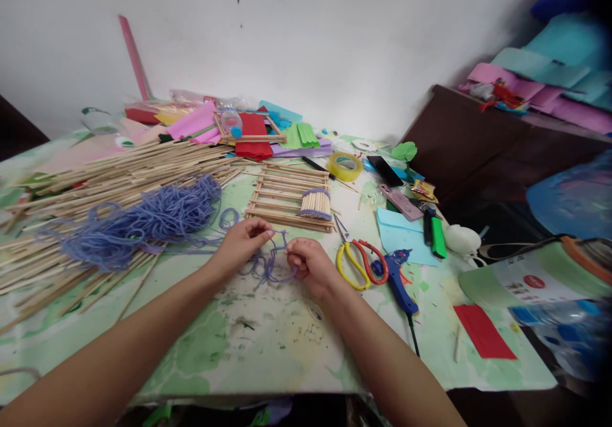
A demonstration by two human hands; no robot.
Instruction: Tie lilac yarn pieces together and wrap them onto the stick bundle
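Observation:
Both hands pinch a length of purple yarn over the middle of the table. My left hand is closed, thumb and forefinger together on the strand. My right hand grips the same yarn a little to the right, its fingers curled. Loops of it hang and lie between and below the hands. To the left rests a big tangled heap of purple yarn. Just beyond the hands lies a frame of wooden sticks, with a small stick piece edged in purple yarn on its right part.
Scissors and a blue glue gun lie right of my right hand. Many thin wooden sticks spread under the yarn heap. Yellow tape, a phone and a green jar stand or lie farther right. Coloured paper is at the back.

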